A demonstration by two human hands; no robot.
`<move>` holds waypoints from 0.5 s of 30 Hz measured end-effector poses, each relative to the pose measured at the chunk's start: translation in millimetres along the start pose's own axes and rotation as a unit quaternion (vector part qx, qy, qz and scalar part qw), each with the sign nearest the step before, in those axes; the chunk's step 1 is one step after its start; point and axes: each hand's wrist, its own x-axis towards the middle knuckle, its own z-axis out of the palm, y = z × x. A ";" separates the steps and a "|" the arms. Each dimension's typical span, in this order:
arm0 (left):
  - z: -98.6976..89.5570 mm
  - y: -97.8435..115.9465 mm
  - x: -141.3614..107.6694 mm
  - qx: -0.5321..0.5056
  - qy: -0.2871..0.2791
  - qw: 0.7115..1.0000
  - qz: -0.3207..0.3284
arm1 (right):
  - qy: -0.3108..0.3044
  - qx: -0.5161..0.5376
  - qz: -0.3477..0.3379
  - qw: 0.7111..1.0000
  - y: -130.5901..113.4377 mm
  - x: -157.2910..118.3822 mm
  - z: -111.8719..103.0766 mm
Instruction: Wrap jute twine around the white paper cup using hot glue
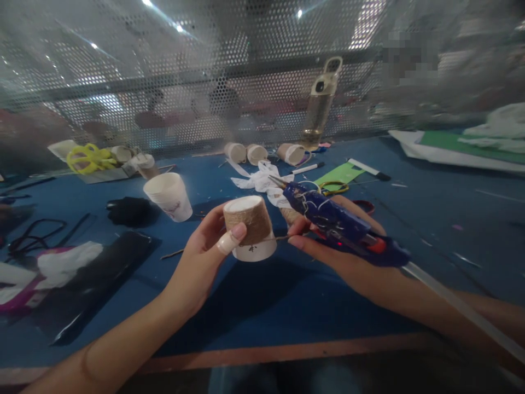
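Observation:
My left hand (215, 246) grips a white paper cup (256, 250) turned upside down, its thumb across the front. Brown twine (256, 221) is wound round most of the cup's side, leaving a white band with dark marks near the rim. A loose end of the twine runs right to my right hand (324, 241), pinched between thumb and finger. That same hand also carries a blue hot glue gun (332, 216), its nozzle pointing up and left above the cup. From its rear a long glue stick (463, 312) sticks out. A bandage (224, 244) wraps my left thumb.
Stacked paper cups (168, 196) stand left of the held cup. Twine-wrapped cups (257, 155) lie at the back, near crumpled white tissue (262, 180), a marker (307, 168) and yellow-handled scissors (334, 188). A water bottle (320, 109) stands by the perforated screen (221, 82). A black pouch (98, 279) lies left.

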 end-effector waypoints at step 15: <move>-0.1 2.3 -0.8 -0.024 -0.047 0.998 -0.046 | -0.074 0.031 0.119 0.990 5.8 7.9 -6.0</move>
